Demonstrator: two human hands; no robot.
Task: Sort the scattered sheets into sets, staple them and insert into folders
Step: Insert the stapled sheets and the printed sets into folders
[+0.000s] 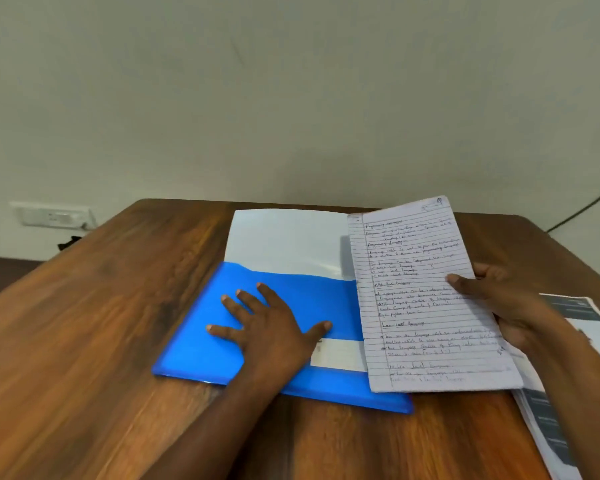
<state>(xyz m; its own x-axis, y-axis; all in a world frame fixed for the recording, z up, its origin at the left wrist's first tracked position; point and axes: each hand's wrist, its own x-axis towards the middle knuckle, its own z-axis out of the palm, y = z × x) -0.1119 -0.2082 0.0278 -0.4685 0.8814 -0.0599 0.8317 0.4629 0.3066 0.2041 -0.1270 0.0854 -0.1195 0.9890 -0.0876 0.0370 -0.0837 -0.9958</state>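
Note:
A blue folder [201,355] lies on the wooden table [84,323], with a pale inner panel showing at its far side. My left hand [274,330] presses flat on the blue pocket, fingers spread. My right hand [503,299] grips the right edge of a set of lined handwritten sheets [426,306], thumb on top. The sheets are held just over the folder's right side, tilted a little to the left.
Printed sheets with dark pictures [548,410] lie under my right forearm at the table's right edge. A wall socket [52,214] sits at the left behind the table, and a dark cable [582,209] runs down the wall at the right.

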